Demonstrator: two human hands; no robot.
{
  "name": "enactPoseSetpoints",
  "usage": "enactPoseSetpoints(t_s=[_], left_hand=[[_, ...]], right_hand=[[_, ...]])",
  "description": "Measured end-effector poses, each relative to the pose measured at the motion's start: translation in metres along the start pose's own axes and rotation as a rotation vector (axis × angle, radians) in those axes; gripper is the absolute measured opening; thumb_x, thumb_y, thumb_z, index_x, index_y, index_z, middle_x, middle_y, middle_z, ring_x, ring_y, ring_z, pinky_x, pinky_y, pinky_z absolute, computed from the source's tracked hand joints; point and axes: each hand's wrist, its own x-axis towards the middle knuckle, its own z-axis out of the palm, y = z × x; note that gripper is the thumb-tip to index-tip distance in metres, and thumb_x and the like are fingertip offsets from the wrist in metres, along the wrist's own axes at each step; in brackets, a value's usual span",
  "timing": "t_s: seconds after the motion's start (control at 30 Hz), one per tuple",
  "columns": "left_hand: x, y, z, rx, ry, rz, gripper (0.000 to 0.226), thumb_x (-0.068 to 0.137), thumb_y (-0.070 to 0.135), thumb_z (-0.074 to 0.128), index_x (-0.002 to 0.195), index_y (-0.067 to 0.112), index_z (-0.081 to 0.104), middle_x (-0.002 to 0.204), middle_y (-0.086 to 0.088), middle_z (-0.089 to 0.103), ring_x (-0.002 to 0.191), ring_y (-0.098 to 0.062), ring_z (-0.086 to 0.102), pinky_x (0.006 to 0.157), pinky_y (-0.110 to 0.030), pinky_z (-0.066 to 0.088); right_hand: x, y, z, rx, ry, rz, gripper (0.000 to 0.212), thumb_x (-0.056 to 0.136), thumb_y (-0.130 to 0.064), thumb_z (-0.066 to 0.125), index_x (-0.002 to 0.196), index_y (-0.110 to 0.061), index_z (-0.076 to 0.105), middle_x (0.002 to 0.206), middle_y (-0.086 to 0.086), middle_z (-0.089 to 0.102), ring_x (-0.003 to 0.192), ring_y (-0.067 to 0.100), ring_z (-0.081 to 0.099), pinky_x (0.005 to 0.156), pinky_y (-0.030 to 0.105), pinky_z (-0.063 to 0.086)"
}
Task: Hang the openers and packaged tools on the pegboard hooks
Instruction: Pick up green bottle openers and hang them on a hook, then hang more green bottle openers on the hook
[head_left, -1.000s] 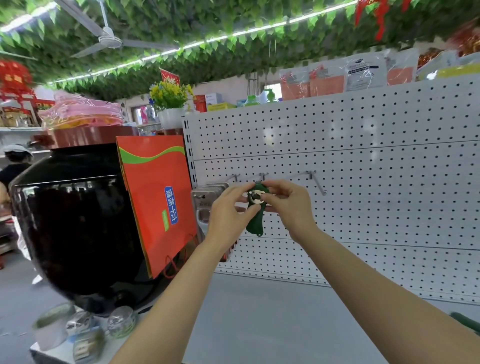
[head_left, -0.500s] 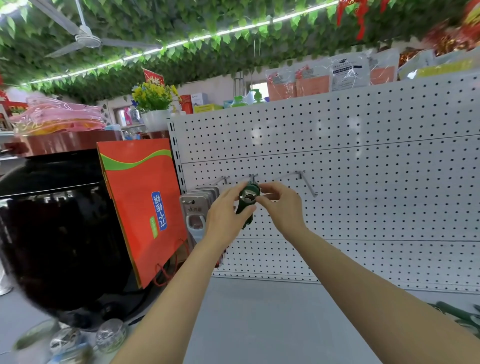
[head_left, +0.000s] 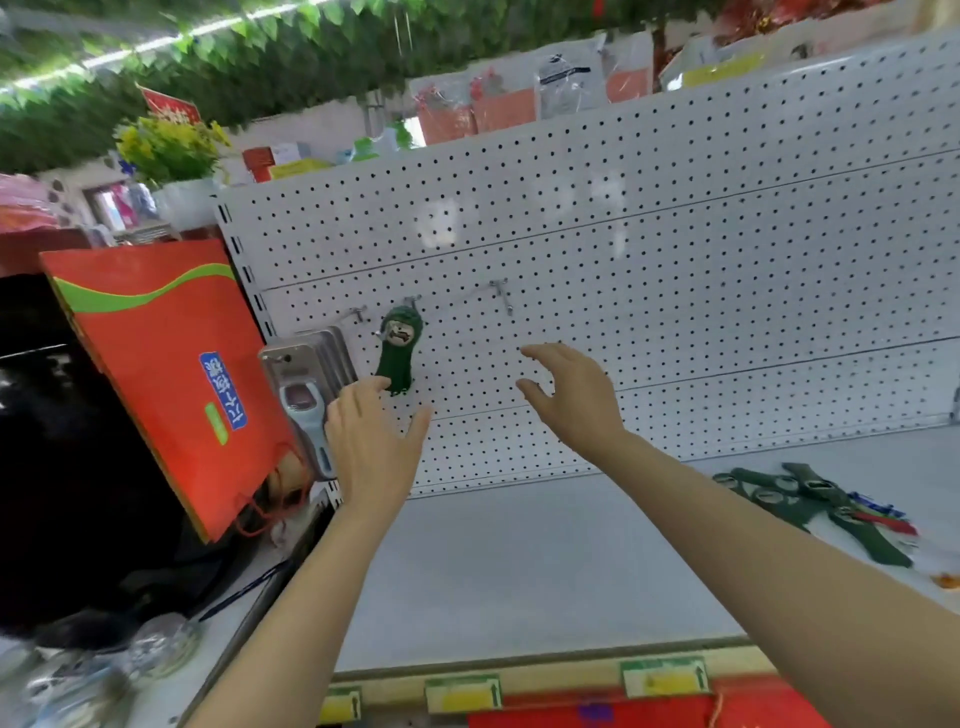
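Note:
A green bottle opener (head_left: 399, 345) hangs on the middle hook (head_left: 413, 300) of the white pegboard (head_left: 675, 270). My left hand (head_left: 369, 436) is just below it, fingers spread, holding nothing. My right hand (head_left: 569, 389) hovers to the right of the opener, also with fingers apart and nothing in it. Packaged tools (head_left: 306, 384) hang in a stack on the left hook (head_left: 358, 313). The right hook (head_left: 503, 292) is bare. Several more green openers (head_left: 810, 506) lie in a pile on the shelf at the right.
An orange paper bag (head_left: 161, 374) and a large black jar (head_left: 57, 457) stand left of the pegboard. The grey shelf (head_left: 519, 561) has yellow price tags (head_left: 665, 678) on its front edge. Glass jars (head_left: 104, 670) sit at lower left.
Both hands held the green opener at the middle hook earlier. Now it hangs on the hook and both hands have let go and drawn back. The camera has tilted down and right.

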Motion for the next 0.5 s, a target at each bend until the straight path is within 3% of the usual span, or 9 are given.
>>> enactPoseSetpoints(t_s=[0.07,0.17,0.5], left_hand=[[-0.023,0.015,0.006,-0.014,0.014,0.036,0.049,0.086,0.039,0.073,0.122,0.011,0.056,0.119,-0.007,0.058,0.114,-0.029,0.049,0.098,-0.040,0.040],[-0.047,0.038,0.021,-0.001,-0.090,0.118,0.047,0.088,0.039,0.071,0.123,0.011,0.056,0.117,-0.006,0.057,0.113,-0.028,0.049,0.100,-0.040,0.040],[-0.112,0.201,0.125,-0.029,-0.517,0.239,0.054,0.093,0.038,0.065,0.139,0.016,0.049,0.138,-0.003,0.050,0.128,-0.026,0.044,0.107,-0.038,0.038]], right_hand=[[-0.015,0.024,-0.022,-0.059,-0.011,0.018,0.041,0.093,-0.032,0.060,0.132,-0.020,0.057,0.132,-0.001,0.060,0.121,0.023,0.054,0.101,0.036,0.041],[-0.031,0.058,-0.055,-0.127,-0.023,0.047,0.042,0.092,-0.030,0.062,0.132,-0.017,0.058,0.131,0.002,0.061,0.119,0.024,0.056,0.099,0.035,0.041],[-0.107,0.213,-0.194,-0.301,-0.101,0.220,0.044,0.093,-0.029,0.061,0.135,-0.018,0.055,0.133,0.005,0.060,0.114,0.028,0.059,0.093,0.041,0.049]])
